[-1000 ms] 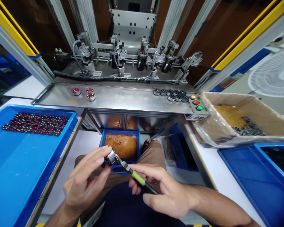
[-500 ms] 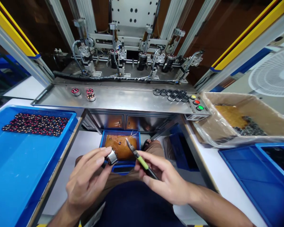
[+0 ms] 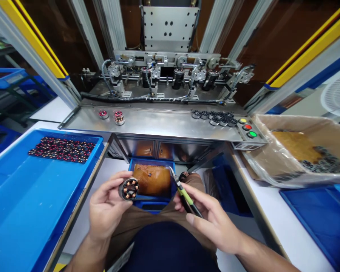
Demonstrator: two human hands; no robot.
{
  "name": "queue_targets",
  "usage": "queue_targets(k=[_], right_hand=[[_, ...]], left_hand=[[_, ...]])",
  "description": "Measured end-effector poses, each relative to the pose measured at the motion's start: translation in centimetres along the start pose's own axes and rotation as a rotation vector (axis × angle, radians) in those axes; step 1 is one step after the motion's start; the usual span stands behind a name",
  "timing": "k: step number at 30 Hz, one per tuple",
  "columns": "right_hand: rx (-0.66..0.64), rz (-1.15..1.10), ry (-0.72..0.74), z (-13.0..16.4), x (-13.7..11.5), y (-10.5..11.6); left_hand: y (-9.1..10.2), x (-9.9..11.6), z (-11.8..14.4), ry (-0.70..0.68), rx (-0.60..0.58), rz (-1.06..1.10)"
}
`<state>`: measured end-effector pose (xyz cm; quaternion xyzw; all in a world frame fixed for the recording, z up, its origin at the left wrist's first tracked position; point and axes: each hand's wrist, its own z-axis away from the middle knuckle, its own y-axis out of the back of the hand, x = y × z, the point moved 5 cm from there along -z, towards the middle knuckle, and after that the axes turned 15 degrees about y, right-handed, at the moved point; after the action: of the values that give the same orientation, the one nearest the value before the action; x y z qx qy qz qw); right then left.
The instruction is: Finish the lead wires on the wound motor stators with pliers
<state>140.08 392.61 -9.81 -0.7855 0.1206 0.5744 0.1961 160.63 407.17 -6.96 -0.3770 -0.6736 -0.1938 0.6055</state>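
Note:
Between the thumb and fingers of my left hand (image 3: 107,204) is a motor stator (image 3: 129,189), a dark ring with copper windings, its open face turned towards me. My right hand (image 3: 209,217) is closed around a pair of cutting pliers (image 3: 184,194) with green and black handles. The metal jaws point up and away, apart from the stator. Below and beyond both hands sits a blue bin (image 3: 174,163) lined with brown material, with small scraps in it.
A steel ledge (image 3: 158,124) ahead carries a few red-and-copper stators (image 3: 119,119) and several dark ones (image 3: 222,118). Buttons (image 3: 252,134) sit at its right end. A blue tray (image 3: 45,181) of wound stators lies left; a plastic-lined carton (image 3: 260,151) stands right. Machine fixtures (image 3: 178,79) rise behind.
My left hand has turned the stator so its copper-wound face shows. Machine parts above the fixtures have shifted. The whole view has swung slightly, with the pliers still in my right hand.

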Motion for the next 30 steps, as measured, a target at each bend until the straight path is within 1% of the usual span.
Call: queue_targets(k=[1, 3, 9, 14, 25, 27, 28, 30], right_hand=[[0.001, -0.003, -0.010, 0.1, 0.1, 0.1], [-0.003, 0.006, -0.032, 0.3, 0.3, 0.2], [-0.009, 0.025, -0.072, 0.7, 0.7, 0.2], [0.003, 0.023, -0.078, 0.8, 0.7, 0.3], [-0.017, -0.006, -0.097, 0.9, 1.3, -0.2], [-0.059, 0.066, -0.059, -0.1, 0.7, -0.1], [-0.086, 0.162, -0.006, -1.2, 0.0, 0.2], [-0.119, 0.467, 0.194, -4.7, -2.1, 1.5]], left_hand=[[-0.1, -0.1, -0.2, 0.037, -0.036, 0.090], [-0.2, 0.0, -0.6, 0.080, -0.064, 0.161], [0.0, 0.3, -0.8, 0.102, -0.049, 0.183], [-0.1, 0.3, -0.9, 0.101, -0.055, 0.174], [0.1, 0.3, -0.6, 0.026, -0.017, 0.075], [0.1, 0.3, -0.4, 0.044, -0.008, 0.054], [0.2, 0.3, -0.1, 0.074, 0.001, 0.036], [1.0, 0.4, 0.9, 0.161, 0.036, -0.023]])
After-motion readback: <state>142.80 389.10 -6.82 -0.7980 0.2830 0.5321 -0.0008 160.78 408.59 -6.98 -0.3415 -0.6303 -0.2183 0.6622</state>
